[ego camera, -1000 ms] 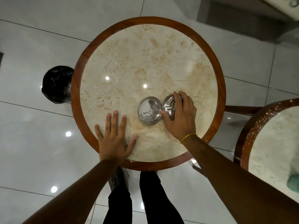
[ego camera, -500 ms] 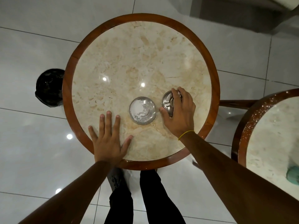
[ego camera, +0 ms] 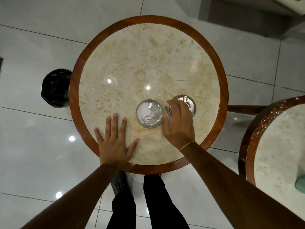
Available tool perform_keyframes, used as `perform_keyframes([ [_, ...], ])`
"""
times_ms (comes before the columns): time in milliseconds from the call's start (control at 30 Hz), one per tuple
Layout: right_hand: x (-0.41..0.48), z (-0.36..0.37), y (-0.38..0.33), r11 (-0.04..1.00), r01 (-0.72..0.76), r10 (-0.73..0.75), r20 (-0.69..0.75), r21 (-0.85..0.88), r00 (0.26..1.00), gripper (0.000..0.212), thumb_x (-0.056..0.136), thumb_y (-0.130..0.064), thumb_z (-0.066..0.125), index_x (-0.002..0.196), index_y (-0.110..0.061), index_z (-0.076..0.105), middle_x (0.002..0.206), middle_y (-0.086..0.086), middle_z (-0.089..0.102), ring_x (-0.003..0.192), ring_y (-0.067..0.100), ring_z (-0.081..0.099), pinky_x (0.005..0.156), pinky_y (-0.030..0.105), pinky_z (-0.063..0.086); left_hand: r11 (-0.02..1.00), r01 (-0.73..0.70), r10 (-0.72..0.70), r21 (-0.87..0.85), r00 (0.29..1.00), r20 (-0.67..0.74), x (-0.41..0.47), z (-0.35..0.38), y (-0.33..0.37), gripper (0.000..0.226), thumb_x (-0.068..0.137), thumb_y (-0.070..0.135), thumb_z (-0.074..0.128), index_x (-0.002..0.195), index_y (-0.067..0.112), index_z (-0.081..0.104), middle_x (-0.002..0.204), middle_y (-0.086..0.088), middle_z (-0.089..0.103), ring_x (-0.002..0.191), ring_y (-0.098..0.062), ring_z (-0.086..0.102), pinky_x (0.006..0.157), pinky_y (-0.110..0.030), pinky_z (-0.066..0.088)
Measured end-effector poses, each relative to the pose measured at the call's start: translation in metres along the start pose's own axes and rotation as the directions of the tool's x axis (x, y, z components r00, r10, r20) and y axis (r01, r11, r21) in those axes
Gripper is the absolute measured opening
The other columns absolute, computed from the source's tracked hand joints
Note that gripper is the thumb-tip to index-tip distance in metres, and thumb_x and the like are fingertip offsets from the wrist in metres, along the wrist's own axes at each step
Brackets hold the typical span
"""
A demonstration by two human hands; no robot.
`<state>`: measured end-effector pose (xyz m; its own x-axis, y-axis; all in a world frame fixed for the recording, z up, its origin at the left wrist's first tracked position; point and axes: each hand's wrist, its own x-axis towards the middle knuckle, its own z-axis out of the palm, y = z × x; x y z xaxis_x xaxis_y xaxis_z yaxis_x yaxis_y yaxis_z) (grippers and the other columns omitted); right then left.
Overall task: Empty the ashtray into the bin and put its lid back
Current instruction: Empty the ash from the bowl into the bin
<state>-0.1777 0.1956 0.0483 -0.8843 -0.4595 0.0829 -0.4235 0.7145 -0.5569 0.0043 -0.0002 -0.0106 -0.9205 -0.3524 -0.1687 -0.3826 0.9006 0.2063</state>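
Note:
A round steel ashtray bowl (ego camera: 149,113) with grey-white ash in it stands on the marble table (ego camera: 148,52), near the front. Its steel lid (ego camera: 187,102) lies flat on the table just right of the bowl. My right hand (ego camera: 179,124) hovers over the lid's near left part with fingers apart and slightly blurred, holding nothing. My left hand (ego camera: 115,139) rests flat on the table's front edge, left of the bowl, fingers spread. The bin (ego camera: 56,88), lined with a black bag, stands on the floor at the table's left side.
The table has a raised brown wooden rim (ego camera: 74,90). A second round marble table (ego camera: 279,139) stands at the right with a teal object (ego camera: 300,184) on it. White glossy floor tiles surround both. My legs are below the front edge.
My right hand set the lid down flat to the right of the bowl and let go of it, then drew back to the left. My left hand stayed flat on the table.

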Motion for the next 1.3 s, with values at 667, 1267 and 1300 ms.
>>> perform_keyframes([
  [667,0.046,0.027,-0.053,0.879,-0.433,0.402,0.179,0.198,0.898,0.026,0.082,0.003,0.063,0.102,-0.01,0.073,0.085,-0.002,0.071,0.077,0.018,0.065,0.071,0.031,0.054,1.0,-0.009,0.008,-0.008,0.999,-0.044,0.0,0.004,-0.001,0.093,0.103,0.08,0.033,0.175,0.023,0.023,0.185,-0.011,0.009,0.171,-0.035,0.008,0.129,-0.071,0.0],
  [1267,0.169,0.134,-0.205,0.892,-0.312,0.134,0.468,0.327,0.874,0.037,0.075,0.003,0.062,0.1,-0.018,0.079,0.081,-0.008,0.069,0.087,0.03,0.075,0.073,0.049,0.067,0.992,-0.003,0.004,-0.124,1.0,0.002,0.0,-0.001,-0.002,0.09,0.105,0.075,0.037,0.177,0.026,0.017,0.186,-0.008,0.003,0.171,-0.032,0.006,0.129,-0.073,0.005],
  [1300,0.177,0.143,-0.214,0.899,-0.295,0.12,0.468,0.322,0.875,0.037,0.075,0.004,0.064,0.103,-0.014,0.079,0.084,-0.007,0.07,0.092,0.032,0.075,0.078,0.052,0.066,0.991,-0.01,0.01,-0.132,1.0,-0.002,0.0,-0.001,-0.001,0.089,0.106,0.075,0.034,0.177,0.026,0.015,0.186,-0.009,0.003,0.171,-0.032,0.004,0.129,-0.072,0.006],
])
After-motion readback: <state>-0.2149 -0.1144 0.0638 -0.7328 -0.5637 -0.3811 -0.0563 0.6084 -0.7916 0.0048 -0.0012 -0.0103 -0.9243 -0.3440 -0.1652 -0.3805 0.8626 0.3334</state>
